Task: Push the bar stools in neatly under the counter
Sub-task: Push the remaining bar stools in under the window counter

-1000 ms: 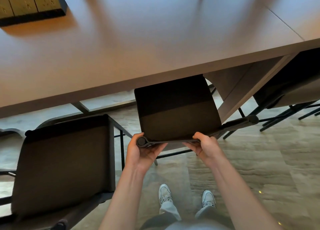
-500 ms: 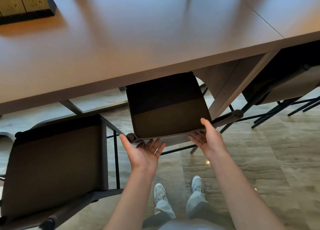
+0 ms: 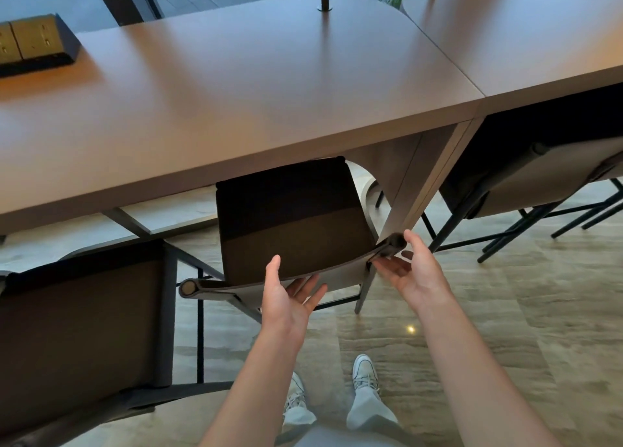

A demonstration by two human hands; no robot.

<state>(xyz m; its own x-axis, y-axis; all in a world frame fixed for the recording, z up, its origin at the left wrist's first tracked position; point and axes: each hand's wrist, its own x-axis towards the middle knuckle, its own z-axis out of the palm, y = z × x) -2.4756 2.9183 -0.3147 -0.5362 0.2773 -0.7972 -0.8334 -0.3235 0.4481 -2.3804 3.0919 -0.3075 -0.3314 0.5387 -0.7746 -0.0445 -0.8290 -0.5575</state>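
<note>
— Have the hands let go?
— Yes. A second ago they gripped the stool (image 3: 293, 224); now left hand (image 3: 286, 298) and right hand (image 3: 411, 271) are spread open.
— And the stool?
— Half under the counter (image 3: 236, 109) edge, nearly tucked.

counter leg (image 3: 418, 190) just right of stool (image 3: 293, 220) | neighbour stool (image 3: 84, 325) near left

Stools (image 3: 293, 224) on marble floor (image 3: 505, 311)

Both bare forearms reach forward. The left hand (image 3: 286, 298) lies palm up, fingers straight. The right hand (image 3: 413, 271) is spread, fingers relaxed.
</note>
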